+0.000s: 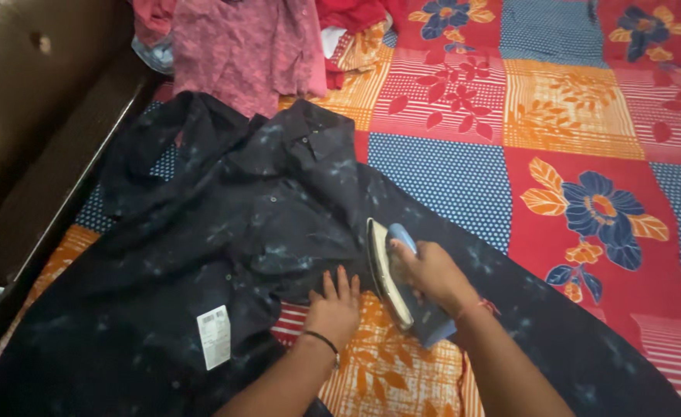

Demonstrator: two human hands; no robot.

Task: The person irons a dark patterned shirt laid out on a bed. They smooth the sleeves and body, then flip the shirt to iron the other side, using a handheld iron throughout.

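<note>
A dark navy shirt [225, 224] with pale speckles lies spread over a patchwork bedsheet [572, 116]. A white tag [215, 337] shows near its lower edge. My right hand [431, 272] grips the handle of a blue and white clothes iron [393, 278], which is tilted up on its side with the soleplate facing left, over the shirt's sleeve. My left hand [333, 307] rests flat, fingers spread, at the shirt's edge just left of the iron, with a thin black band on the wrist.
A pile of pink and red clothes [248, 46] lies at the top of the bed. A brown padded headboard [24, 116] runs along the left side. The sheet's floral patches stretch out to the right.
</note>
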